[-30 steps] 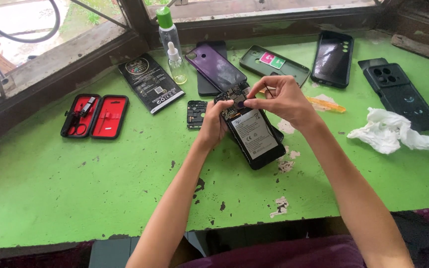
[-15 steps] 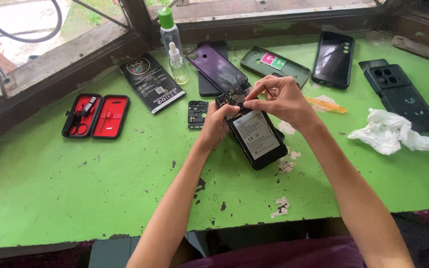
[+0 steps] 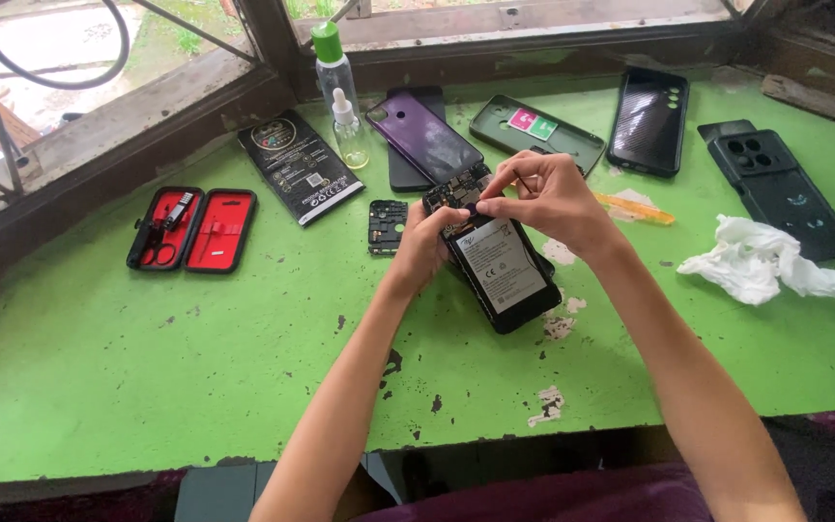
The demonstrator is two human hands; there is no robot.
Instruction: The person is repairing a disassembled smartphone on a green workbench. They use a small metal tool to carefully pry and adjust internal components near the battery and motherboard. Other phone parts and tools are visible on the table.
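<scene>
Little has moved since the earlier frame – both hands stay over the opened phone [image 3: 500, 266], only the fingertips shifting slightly at its top end, so the work reads as a slow, careful stage rather than a new one.

That phone lies back-up on the green table [image 3: 147, 387], its back off and battery showing. Left hand [image 3: 427, 242] curls against the phone's upper left edge, steadying it. Right hand [image 3: 548, 198] is pinched nearly closed above the exposed circuit board – whether a small part or tool sits between its fingertips I cannot tell.

Nearby: an open red tool case [image 3: 192, 229], a dropper bottle [image 3: 350, 130], a purple phone [image 3: 424, 140], and crumpled tissue [image 3: 761, 261].
</scene>
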